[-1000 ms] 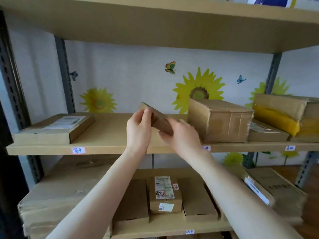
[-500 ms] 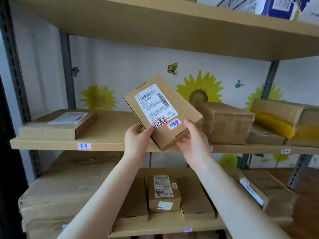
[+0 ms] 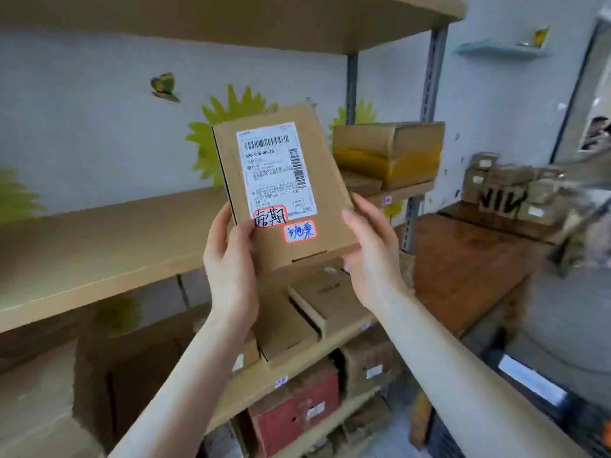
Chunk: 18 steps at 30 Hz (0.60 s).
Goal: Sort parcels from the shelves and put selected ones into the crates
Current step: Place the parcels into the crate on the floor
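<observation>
gripping a flat brown parcel upright, both hands show its white label.

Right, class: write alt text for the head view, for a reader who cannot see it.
The left hand and right hand hold up a flat cardboard parcel, its shipping label facing the camera. Behind it, shelves carry more cardboard boxes.
</observation>
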Tool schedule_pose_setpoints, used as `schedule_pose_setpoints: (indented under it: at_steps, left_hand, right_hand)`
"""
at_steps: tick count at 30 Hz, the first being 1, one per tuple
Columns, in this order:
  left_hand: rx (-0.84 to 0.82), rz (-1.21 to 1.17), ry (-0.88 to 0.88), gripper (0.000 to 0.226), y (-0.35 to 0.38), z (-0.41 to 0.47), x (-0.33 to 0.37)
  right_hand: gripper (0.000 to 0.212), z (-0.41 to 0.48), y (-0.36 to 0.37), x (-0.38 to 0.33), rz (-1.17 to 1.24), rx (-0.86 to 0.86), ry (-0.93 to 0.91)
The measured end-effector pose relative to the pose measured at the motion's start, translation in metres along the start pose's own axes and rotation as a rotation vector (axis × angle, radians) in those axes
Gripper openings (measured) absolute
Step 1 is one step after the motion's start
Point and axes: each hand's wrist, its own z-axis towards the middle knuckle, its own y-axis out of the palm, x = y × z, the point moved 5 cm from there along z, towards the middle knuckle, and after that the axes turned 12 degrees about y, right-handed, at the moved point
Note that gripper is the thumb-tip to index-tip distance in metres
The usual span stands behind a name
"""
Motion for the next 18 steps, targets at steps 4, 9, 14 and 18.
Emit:
schedule_pose_setpoints:
  at_steps: [4, 9, 14, 18]
  left_hand:
    - [-0.17, -0.038, -0.081, 0.03, 0.088, -0.052, -0.051]
    - [-0.462, -0.06, -0.285, 0.02, 0.213, -0.158, -0.128]
    - [-0.707, -0.001, -0.527, 0.008, 0.334, -0.285, -0.207]
    - [-0.969, 0.062, -0.787, 0.022, 0.42, -0.392, -0.262]
  right_hand:
    - [0.025, -0.032, -0.113, -0.028, 0.072, 0.254, -0.079]
    - [0.026, -0.091, -0.27, -0.062, 0.091, 0.613, -0.133]
    - [0.027, -0.152, -0.43, -0.099, 0.049, 0.923, -0.107]
    - [0.029, -0.191, -0.553, -0.124, 0.058, 1.127, -0.049]
